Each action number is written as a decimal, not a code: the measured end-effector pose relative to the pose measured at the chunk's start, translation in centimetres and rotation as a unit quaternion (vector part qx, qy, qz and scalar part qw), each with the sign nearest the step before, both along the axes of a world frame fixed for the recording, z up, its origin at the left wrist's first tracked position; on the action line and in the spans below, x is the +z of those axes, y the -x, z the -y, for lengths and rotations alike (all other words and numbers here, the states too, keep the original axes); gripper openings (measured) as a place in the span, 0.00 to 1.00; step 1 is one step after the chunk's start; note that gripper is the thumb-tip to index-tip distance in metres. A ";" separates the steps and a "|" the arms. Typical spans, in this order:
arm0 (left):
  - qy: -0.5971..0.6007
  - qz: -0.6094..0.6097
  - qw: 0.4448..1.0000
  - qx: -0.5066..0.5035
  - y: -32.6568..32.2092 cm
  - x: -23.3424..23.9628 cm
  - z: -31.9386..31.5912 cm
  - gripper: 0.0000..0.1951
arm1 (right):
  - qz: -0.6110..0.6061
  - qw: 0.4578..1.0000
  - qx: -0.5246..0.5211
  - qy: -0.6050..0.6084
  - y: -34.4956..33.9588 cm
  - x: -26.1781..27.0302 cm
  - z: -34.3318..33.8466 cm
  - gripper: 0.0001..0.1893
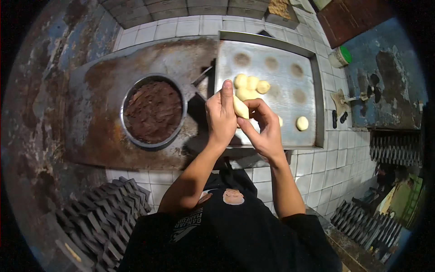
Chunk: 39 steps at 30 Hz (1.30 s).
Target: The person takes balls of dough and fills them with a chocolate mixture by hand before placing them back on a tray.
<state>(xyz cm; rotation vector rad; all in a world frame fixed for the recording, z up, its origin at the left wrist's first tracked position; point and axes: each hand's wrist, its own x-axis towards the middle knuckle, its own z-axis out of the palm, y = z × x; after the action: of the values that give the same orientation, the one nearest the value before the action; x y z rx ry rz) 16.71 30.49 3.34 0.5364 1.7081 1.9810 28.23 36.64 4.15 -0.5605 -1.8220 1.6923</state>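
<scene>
A pale yellow piece of dough [240, 108], pointed at its lower end, is held between my two hands over a metal baking tray [289, 105]. My left hand [219, 114] grips its left side, thumb raised. The thumb and fingers of my right hand [266, 131] pinch its lower right edge. Just beyond my fingers, several dough pieces [251, 85] lie clustered on the tray. One round dough ball [302, 123] sits apart near the tray's right side; another is partly hidden behind my right hand. To the left stands a round metal bowl [185, 105] of dark brown paste [154, 112].
The tray and bowl rest on a stained metal-topped table [98, 102]. Stacked dark trays [105, 217] stand at lower left, with more stacks [367, 227] at lower right. A green-lidded jar [340, 57] and a small fan [373, 90] are to the right.
</scene>
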 end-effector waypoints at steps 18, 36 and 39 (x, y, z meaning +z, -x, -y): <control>-0.072 -0.013 0.979 -0.189 16.1 -7.4 24.6 0.20 | 0.091 0.977 0.173 0.085 16.5 3.9 17.2 0.16; 0.349 -0.174 0.920 0.045 22.8 -17.3 43.7 0.23 | 0.310 0.863 0.248 -0.312 9.5 -24.0 22.3 0.27; 0.333 -0.146 0.931 0.040 22.9 -17.4 43.5 0.21 | 0.350 0.829 0.236 -0.367 15.3 -20.7 21.6 0.29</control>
<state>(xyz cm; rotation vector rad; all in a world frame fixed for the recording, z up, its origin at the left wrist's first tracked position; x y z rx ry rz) -6.19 -13.04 -14.03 0.5266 2.4554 1.2704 12.88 15.02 -16.53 -0.4213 -3.1290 0.8916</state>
